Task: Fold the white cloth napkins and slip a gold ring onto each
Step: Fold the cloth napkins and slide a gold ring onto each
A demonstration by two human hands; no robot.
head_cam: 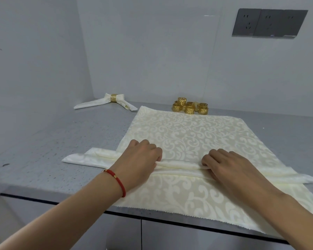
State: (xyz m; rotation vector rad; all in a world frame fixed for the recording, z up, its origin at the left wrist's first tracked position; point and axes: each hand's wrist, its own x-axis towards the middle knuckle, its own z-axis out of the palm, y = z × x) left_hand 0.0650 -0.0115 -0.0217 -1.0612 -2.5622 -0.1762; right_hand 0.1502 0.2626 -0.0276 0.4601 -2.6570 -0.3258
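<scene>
Both hands are down on the napkin, which lies spread on the grey speckled worktop with its near edge hanging just over the front lip. A rolled band of cloth runs across it from 9 o'clock to 3 o'clock, its ends poking out past the cloth on either side, and that long axis is what the next move turns on. The left hand sits on the roll's left part, fingers curled over it; the right hand matches it on the right, fingertips tucked under the fold. Each grip is closed on the roll, with a stretch of roll bare between them. The unrolled cloth lies toward 12 o'clock from both hands, so I judge the roll heads that way, both hands sharing it evenly.

Beyond the far edge, at 12 o'clock, a cluster of gold rings waits. At 10 o'clock lies a finished napkin wearing its ring. Pale walls close in the corner; dark sockets sit at 1 o'clock.
</scene>
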